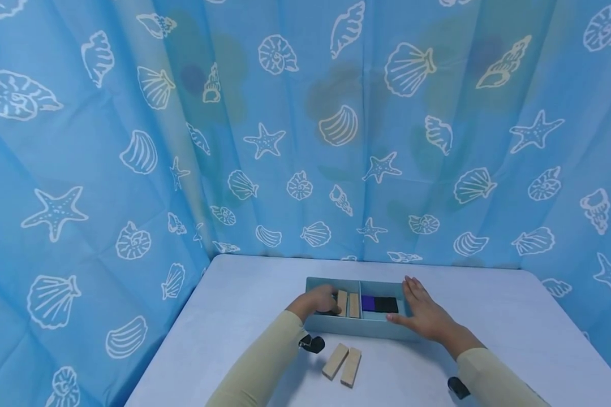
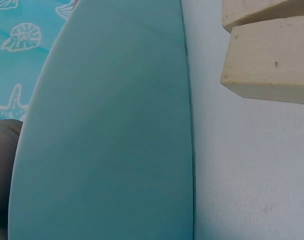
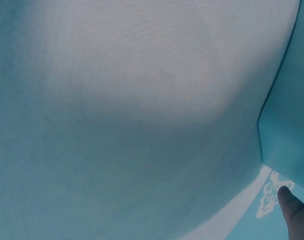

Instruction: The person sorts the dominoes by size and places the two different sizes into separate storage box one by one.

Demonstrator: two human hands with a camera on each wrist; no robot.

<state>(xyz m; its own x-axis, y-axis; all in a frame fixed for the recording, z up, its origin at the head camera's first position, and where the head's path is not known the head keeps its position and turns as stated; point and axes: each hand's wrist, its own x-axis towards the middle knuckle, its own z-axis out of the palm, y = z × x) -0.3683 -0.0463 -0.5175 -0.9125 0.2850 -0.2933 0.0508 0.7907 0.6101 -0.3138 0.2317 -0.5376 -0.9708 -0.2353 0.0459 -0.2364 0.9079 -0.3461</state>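
Head view, tray: the blue-grey divided tray (image 1: pixel 358 328) sits low in the frame, just right of centre, on the pale table (image 1: pixel 514 316).
Head view, your left hand: your left hand (image 1: pixel 319 301) reaches into the tray's left compartment, fingers curled over something dark that stays mostly hidden; you cannot tell whether they grip it.
Head view, blocks in tray: two wooden blocks (image 1: pixel 348 303) stand side by side just right of that hand, against the divider.
Head view, right compartment: a purple block (image 1: pixel 368 303) and a black block (image 1: pixel 387 304) lie touching, the purple one nearer the divider.
Head view, your right hand: your right hand (image 1: pixel 424 312) lies flat with straight fingers along the tray's right end, the thumb on the near rim.
Head view, loose blocks: two more wooden blocks on the table (image 1: pixel 343 363) lie side by side below the tray, near the bottom centre, apart from both hands.
Head view, backdrop: a blue shell-print curtain (image 1: pixel 132 141) fills the upper frame.
Left wrist view, tray wall: the tray's outer wall (image 2: pixel 107 135) fills the left and middle of the frame.
Left wrist view, blocks: the two loose blocks (image 2: pixel 271 60) show at the upper right on the table cloth (image 2: pixel 251 180); your fingers are not clearly seen here.
Right wrist view, table: the pale table surface (image 3: pixel 132 110) takes nearly the whole frame.
Right wrist view, tray corner: a corner of the tray (image 3: pixel 289 130) stands at the right edge.
Right wrist view, fingertip: one fingertip (image 3: pixel 291 205) shows at the lower right, straight, just below that corner.
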